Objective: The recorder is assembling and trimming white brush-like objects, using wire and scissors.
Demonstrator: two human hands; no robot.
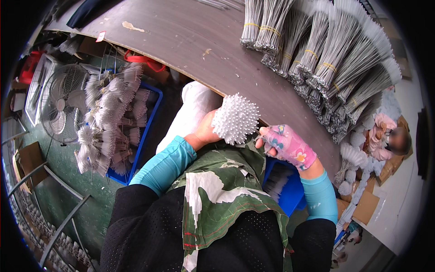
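My left hand [206, 130] is wrapped round a bundle of white-bristled wire brushes [235, 119]. Its rounded end faces up, dotted with many small pale tips, and the wire stems below are out of sight. Just right of it, my right hand [287, 146], in a pink flowered fingerless glove, has its fingers curled together. Whatever these fingers hold is too small or hidden to make out. Both hands are above my lap, over a camouflage-patterned apron [217, 195], close to the table's front edge.
Many bundles of looped wire brushes [317, 59] tied with yellow bands are heaped on the brown table [181, 41]. A blue crate [156, 99] with more brushes stands left, beside a fan [61, 104]. Another blue bin [290, 195] sits low right. A person [383, 136] is at far right.
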